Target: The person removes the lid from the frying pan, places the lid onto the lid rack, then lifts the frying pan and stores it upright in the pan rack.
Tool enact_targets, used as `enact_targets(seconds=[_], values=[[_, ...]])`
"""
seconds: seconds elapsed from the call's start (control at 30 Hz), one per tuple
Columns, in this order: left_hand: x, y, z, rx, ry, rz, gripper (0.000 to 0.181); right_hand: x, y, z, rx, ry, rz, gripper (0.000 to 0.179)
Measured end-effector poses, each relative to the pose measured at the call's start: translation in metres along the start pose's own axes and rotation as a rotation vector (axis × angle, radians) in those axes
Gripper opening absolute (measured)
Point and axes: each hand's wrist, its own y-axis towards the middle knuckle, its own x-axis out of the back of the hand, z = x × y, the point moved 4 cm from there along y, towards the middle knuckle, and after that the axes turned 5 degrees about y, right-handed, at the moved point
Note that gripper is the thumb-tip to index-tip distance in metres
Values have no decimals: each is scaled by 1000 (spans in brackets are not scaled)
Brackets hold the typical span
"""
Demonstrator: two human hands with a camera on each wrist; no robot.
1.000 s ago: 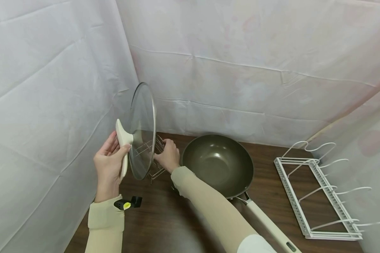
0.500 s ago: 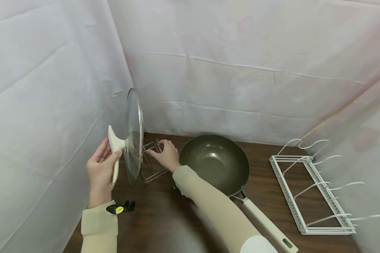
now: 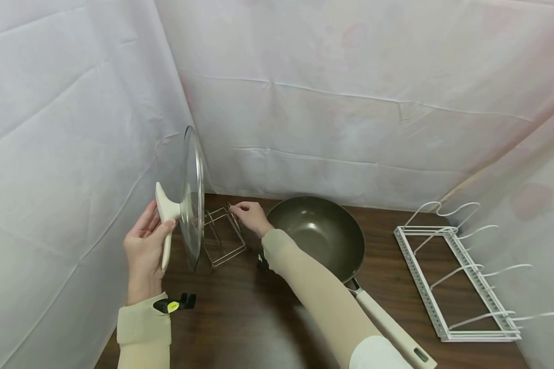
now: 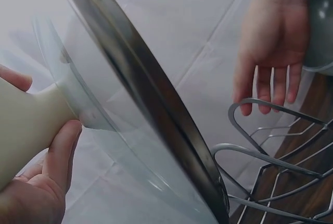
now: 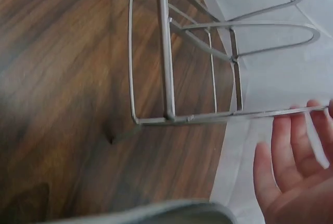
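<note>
Our right hand [image 3: 253,217], loosely spread, has moved out to the right edge of the wire rack [image 5: 166,67], which seems to leave it less obstructed, while our left hand [image 3: 145,246] pinches the handle [image 3: 168,209] of the glass lid [image 3: 193,200], upright just beside the rack.

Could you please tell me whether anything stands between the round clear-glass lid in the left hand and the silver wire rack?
Nothing visible stands between the round glass lid and the silver wire rack; the right hand is at the rack's opposite side.
</note>
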Motion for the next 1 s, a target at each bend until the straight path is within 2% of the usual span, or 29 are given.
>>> enact_targets(seconds=[0.13,0.3,0.43,0.6,0.77,1.0], values=[[-2,-1,-2,-17,-47,18,63,2,2,0,16,-23,62,23],[-4,-1,-6,-47,-76,36,63,2,0,5,-29,-65,116,21],[-8,-2,-11,-47,-115,50,64,2,-4,8,-76,-84,99,22],[-10,-3,-17,-43,-160,73,64,0,-7,7,-105,-37,76,24],[-11,-3,-21,-40,-161,91,64,-5,-9,6,-115,41,58,21],[-15,-5,-23,-14,-156,94,65,-12,-11,7,-117,58,17,19]])
